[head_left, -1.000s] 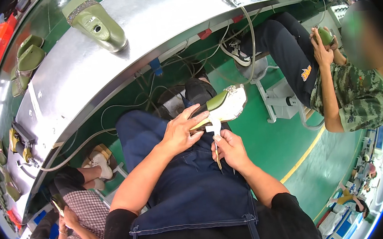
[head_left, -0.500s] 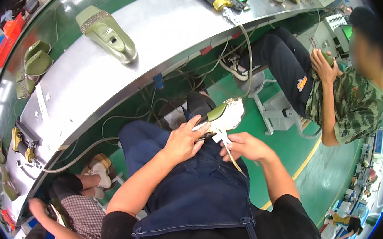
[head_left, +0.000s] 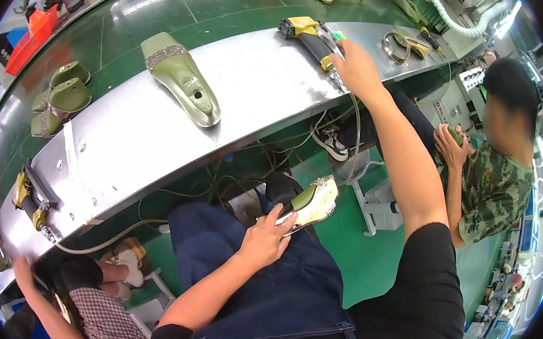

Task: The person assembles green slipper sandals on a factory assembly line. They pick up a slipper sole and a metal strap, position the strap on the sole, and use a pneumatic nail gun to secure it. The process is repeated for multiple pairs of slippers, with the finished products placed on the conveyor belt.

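Observation:
My left hand grips a green shoe last over my lap. Its sole side faces up to the right, covered by a pale yellowish insole with a ragged, glittery edge at the toe. My right arm stretches out over the bench, and my right hand is at the lower end of a yellow-and-black staple gun. The fingers look curled against the tool, their tips partly hidden. Another green last with a glittery band lies on the bench, left of the staple gun.
The curved metal bench crosses ahead of me. Several green lasts stand at left, near a second staple gun. An air hose hangs beneath my right forearm. Co-workers sit on both sides, one in a camouflage shirt.
My right hand has left the pale strip at the held last and reached forward to the staple gun. The strip is out of sight. The left hand keeps its hold; the view has shifted.

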